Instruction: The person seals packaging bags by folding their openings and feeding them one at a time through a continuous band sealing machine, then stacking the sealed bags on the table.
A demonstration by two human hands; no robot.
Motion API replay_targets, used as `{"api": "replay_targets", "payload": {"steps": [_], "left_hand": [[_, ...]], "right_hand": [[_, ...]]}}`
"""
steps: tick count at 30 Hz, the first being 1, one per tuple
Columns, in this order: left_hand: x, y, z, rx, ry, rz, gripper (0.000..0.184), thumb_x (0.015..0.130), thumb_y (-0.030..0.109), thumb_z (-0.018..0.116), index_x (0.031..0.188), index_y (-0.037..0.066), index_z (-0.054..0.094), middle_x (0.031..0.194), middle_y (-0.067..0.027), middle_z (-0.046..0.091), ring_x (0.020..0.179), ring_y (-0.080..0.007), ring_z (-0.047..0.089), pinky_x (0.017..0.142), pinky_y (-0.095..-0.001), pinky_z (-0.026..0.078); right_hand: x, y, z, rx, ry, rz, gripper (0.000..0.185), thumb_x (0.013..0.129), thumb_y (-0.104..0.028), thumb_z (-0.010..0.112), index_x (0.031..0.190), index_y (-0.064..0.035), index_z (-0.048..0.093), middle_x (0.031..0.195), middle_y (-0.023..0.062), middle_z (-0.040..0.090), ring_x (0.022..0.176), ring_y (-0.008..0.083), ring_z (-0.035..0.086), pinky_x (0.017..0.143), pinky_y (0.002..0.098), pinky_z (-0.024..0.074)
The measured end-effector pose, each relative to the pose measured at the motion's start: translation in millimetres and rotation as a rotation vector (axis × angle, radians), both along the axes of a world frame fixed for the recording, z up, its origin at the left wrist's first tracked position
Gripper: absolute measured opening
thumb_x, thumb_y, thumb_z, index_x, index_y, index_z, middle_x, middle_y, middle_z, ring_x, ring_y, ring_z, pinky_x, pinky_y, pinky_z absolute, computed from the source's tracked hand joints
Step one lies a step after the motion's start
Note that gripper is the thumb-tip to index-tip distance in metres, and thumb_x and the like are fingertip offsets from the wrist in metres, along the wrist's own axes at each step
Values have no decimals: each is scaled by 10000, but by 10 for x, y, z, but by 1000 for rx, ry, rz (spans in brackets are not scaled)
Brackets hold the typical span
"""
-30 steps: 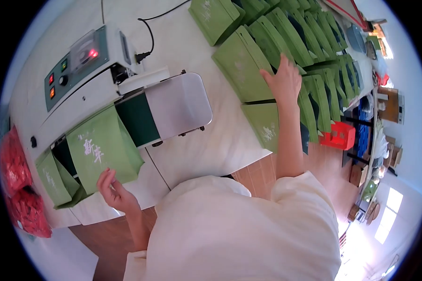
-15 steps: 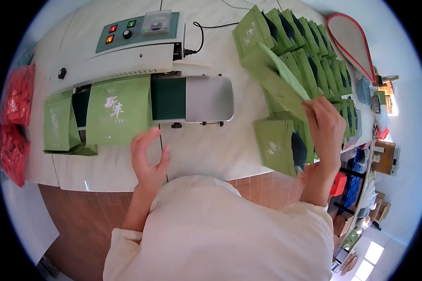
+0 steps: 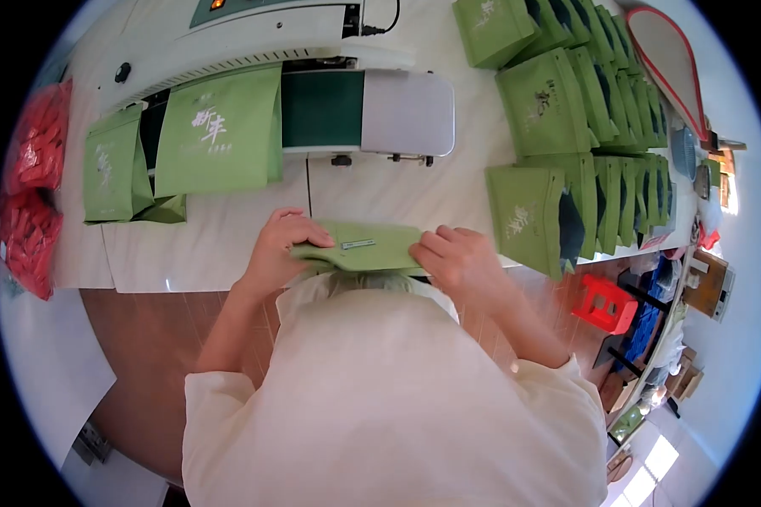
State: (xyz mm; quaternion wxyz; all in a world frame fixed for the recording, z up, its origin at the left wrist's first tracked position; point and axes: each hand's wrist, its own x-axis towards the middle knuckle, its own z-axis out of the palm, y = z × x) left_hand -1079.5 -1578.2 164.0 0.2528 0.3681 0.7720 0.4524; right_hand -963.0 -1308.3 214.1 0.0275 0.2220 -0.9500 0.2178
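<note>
A green pouch (image 3: 389, 252) is held level close to my body, with a small printed label (image 3: 358, 244) on its upturned side. My left hand (image 3: 279, 247) grips its left end, fingers folded over the edge. At the opposite end, my right hand (image 3: 458, 260) is closed on the pouch. Beyond my hands, a large green pouch with white lettering (image 3: 218, 135) hangs at the front of a band sealer (image 3: 245, 42). Left of it is a second green pouch (image 3: 114, 169), partly overlapping another one lying lower.
Rows of open-topped green pouches (image 3: 541, 106) stand on the table's right. The sealer's dark green belt (image 3: 323, 110) ends at a metal plate (image 3: 408, 111). Red-filled plastic bags (image 3: 30, 241) lie far left. A red stool (image 3: 604, 304) stands below, right.
My right hand has brought the pouch from the rows on the right to in front of my body. My left hand, empty before, now grips its left end. The view has shifted downward.
</note>
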Motion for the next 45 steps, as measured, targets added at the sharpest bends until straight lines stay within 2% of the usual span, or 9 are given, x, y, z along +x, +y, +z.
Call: {"api": "replay_targets", "payload": {"steps": [7, 15, 22, 28, 31, 33, 34, 36, 45], "left_hand": [[257, -229, -236, -287, 163, -142, 269, 611, 39, 720, 867, 95, 660, 874, -45, 667, 867, -225, 613, 920, -393, 411], [605, 216, -155, -570, 290, -255, 247, 741, 71, 551, 982, 51, 600, 810, -75, 638, 800, -256, 617, 656, -365, 491], [95, 291, -4, -801, 207, -225, 342, 685, -16, 552, 999, 84, 645, 921, -102, 667, 775, -275, 635, 661, -357, 510], [-829, 917, 102, -268, 355, 71, 252, 725, 69, 648, 974, 89, 677, 730, -131, 646, 557, -230, 603, 535, -297, 478], [-1226, 1296, 37, -452, 15, 276, 246, 743, 140, 723, 967, 47, 681, 730, -82, 664, 526, -126, 571, 533, -237, 454], [-1376, 1435, -273, -33, -353, 465, 283, 792, 229, 723, 952, 2, 673, 717, -26, 657, 562, -53, 539, 546, -197, 436], [-1421, 1494, -369, -42, -353, 455, 283, 792, 229, 723, 952, 2, 673, 717, -26, 657, 562, -53, 539, 546, -197, 436], [-1484, 1586, -514, 22, -475, 616, 292, 823, 237, 699, 952, -23, 660, 761, -14, 657, 616, -47, 550, 567, -199, 445], [-1663, 1655, -705, 94, -678, 807, 329, 878, 287, 631, 995, -20, 620, 876, -47, 652, 716, -78, 576, 659, -211, 452]], "right_hand": [[199, -315, -825, 40, -174, 68, 58, 660, -85, 592, 677, -84, 537, 727, 29, 516, 656, 165, 545, 535, 295, 447], [306, -381, -1054, 228, -251, -131, 62, 655, -133, 627, 684, -112, 577, 688, 13, 536, 630, 185, 564, 509, 308, 453], [66, -16, -711, 59, -326, -228, 54, 636, -45, 594, 671, -85, 589, 676, 57, 569, 655, 213, 578, 553, 338, 458], [-633, 742, -539, -237, -111, -525, 132, 685, -93, 639, 814, -65, 645, 743, 83, 612, 691, 261, 592, 602, 357, 474], [-974, 1047, -590, -309, -223, -683, 253, 698, -58, 701, 947, -81, 664, 779, 125, 628, 680, 228, 623, 618, 295, 480], [-1188, 1204, -640, -355, -495, -846, 223, 762, -136, 720, 952, -36, 657, 749, 101, 650, 625, 157, 601, 624, 262, 469], [-1256, 1278, -738, -363, -498, -855, 223, 762, -136, 720, 952, -36, 657, 749, 101, 650, 625, 157, 601, 624, 262, 469], [-1356, 1386, -965, -1007, -409, -949, 237, 784, -219, 712, 815, 6, 645, 689, 43, 629, 569, 130, 546, 542, 265, 431], [-1622, 1487, -1237, -1251, -568, -1122, 292, 787, -261, 724, 813, 13, 629, 742, 8, 626, 634, 48, 519, 577, 201, 411]]}}
